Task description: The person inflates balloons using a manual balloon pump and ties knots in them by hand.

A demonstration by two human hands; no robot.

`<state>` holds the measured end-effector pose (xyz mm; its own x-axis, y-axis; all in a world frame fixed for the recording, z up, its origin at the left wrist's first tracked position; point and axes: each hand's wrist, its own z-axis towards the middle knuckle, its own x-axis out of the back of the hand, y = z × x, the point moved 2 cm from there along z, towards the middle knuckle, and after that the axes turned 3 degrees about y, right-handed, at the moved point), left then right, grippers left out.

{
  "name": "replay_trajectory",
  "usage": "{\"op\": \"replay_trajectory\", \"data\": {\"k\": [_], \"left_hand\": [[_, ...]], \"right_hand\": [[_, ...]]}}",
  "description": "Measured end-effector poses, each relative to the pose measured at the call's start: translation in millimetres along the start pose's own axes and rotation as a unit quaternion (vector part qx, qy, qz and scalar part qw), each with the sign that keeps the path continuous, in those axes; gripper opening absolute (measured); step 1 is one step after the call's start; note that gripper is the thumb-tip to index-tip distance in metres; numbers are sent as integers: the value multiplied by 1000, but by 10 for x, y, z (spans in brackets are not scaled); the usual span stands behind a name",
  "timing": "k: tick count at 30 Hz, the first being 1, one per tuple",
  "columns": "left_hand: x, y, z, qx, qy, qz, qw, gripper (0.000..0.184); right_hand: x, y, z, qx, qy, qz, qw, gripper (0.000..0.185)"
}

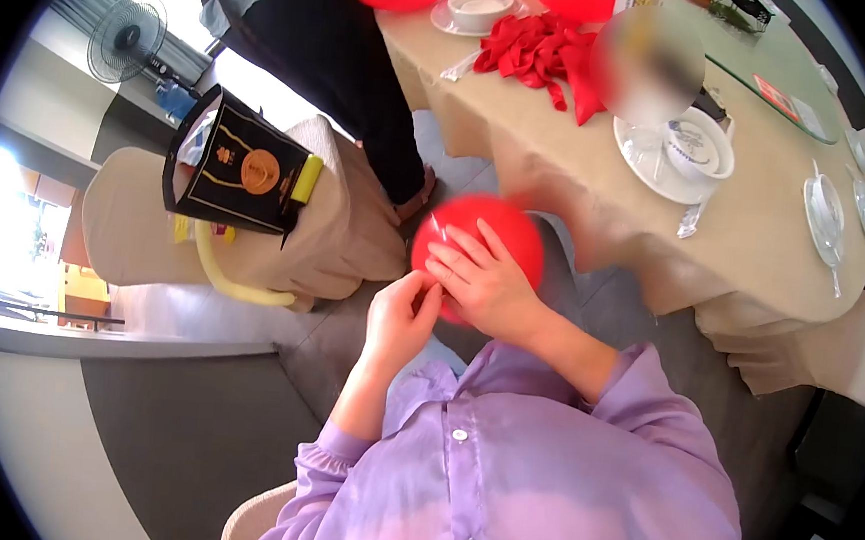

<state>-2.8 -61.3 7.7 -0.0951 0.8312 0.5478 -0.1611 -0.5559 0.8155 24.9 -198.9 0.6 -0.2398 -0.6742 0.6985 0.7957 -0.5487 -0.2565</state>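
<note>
I could reach past the red balloon [523, 244], between the covered chair [347, 229] and the table [566, 159] — though a standing person [337, 63] crowds the far end.

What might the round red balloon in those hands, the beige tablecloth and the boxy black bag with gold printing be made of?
Round red balloon: probably glossy latex, taut with a highlight.
Beige tablecloth: matte fabric, seemingly, hanging in soft folds.
Boxy black bag: likely smooth card or coated paper, given its stiff, flat panel; plastic possible.
</note>
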Motion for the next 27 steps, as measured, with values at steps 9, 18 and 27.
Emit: {"op": "replay_trajectory", "data": {"k": [9,18,27], "left_hand": [[102,462,136,-71,5,4,997,8],[279,171,71,25,55,-169,984,10],[265,-749,-487,188,114,-109,969,15]], "right_hand": [[229,89,88,-41,21,93,995,25],[2405,962,1599,22,468,-79,880,17],[2914,3473,2023,-290,527,-309,737,30]]}}
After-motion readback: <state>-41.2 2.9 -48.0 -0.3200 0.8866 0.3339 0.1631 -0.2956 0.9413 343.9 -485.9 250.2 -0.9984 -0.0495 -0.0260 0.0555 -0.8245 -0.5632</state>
